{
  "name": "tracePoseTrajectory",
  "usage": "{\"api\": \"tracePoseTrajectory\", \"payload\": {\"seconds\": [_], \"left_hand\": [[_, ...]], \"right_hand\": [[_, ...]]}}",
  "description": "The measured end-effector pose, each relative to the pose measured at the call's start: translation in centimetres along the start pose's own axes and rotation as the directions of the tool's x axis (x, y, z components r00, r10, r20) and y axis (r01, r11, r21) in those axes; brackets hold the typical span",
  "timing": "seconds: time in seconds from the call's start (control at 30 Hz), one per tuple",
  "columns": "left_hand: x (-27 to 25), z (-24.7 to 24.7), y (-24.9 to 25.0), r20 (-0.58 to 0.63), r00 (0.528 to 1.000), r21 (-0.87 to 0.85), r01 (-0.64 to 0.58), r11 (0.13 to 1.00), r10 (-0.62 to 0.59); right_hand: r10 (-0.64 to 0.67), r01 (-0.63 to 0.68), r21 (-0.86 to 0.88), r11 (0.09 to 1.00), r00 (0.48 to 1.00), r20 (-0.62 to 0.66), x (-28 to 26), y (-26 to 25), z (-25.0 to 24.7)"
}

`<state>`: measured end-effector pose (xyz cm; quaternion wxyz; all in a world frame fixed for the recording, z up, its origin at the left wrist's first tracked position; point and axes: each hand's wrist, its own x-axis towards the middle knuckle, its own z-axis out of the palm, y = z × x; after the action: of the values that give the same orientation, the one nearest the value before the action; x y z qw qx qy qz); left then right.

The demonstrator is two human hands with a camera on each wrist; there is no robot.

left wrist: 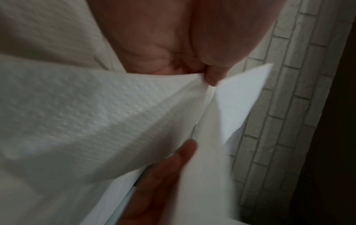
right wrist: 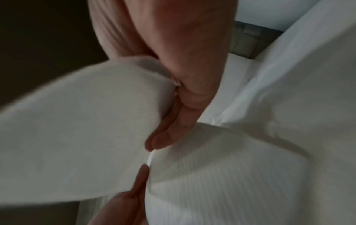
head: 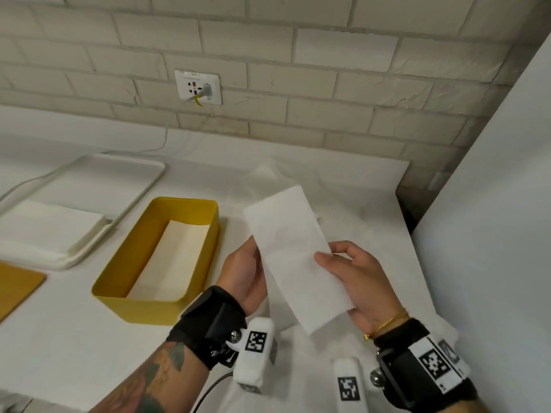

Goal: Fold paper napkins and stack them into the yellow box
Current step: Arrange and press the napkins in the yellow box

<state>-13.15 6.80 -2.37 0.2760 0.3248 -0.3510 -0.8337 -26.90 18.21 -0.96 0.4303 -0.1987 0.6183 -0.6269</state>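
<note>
A folded white paper napkin [head: 290, 254], long and narrow, is held in the air between both hands, to the right of the yellow box [head: 119, 281]. My left hand [head: 249, 268] grips its left edge, fingers behind the paper. My right hand [head: 350, 271] pinches the right edge, thumb on top. The left wrist view shows the napkin [left wrist: 86, 115] pinched by my thumb [left wrist: 212, 76]. In the right wrist view the napkin [right wrist: 77, 129] runs under my right fingers [right wrist: 169, 134]. A folded napkin [head: 170, 260] lies flat inside the box.
A white tray [head: 98, 242] at the left holds a stack of unfolded napkins [head: 47, 225]. A brown board [head: 15, 284] lies at the far left edge. A cable [head: 167, 135] runs from the wall socket [head: 198, 87]. A white panel [head: 492, 204] stands at right.
</note>
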Motion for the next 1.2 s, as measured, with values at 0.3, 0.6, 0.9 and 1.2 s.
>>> {"api": "tracePoseTrajectory", "payload": {"seconds": [0.3, 0.6, 0.9, 1.2], "left_hand": [[0.5, -0.6, -0.6, 0.038, 0.999, -0.125, 0.015, 0.992, -0.011], [0.4, -0.8, -0.3, 0.075, 0.997, -0.027, 0.02, 0.999, -0.018], [-0.1, -0.4, 0.0, 0.098, 0.995, 0.068, -0.007, 0.998, 0.001], [-0.2, 0.3, 1.0, 0.121, 0.992, 0.14, -0.048, 0.989, 0.031]], "right_hand": [[-0.021, 0.019, -0.023, 1.0, 0.994, -0.103, -0.3, 2.7, 0.8], [-0.032, 0.022, -0.085, 0.996, 0.992, -0.119, 0.4, 3.5, 0.8], [-0.052, 0.04, -0.123, 0.992, 0.994, -0.095, 0.8, 4.1, 0.4], [-0.162, 0.152, -0.246, 0.957, 0.987, -0.02, 0.8, 2.6, 0.1]]}}
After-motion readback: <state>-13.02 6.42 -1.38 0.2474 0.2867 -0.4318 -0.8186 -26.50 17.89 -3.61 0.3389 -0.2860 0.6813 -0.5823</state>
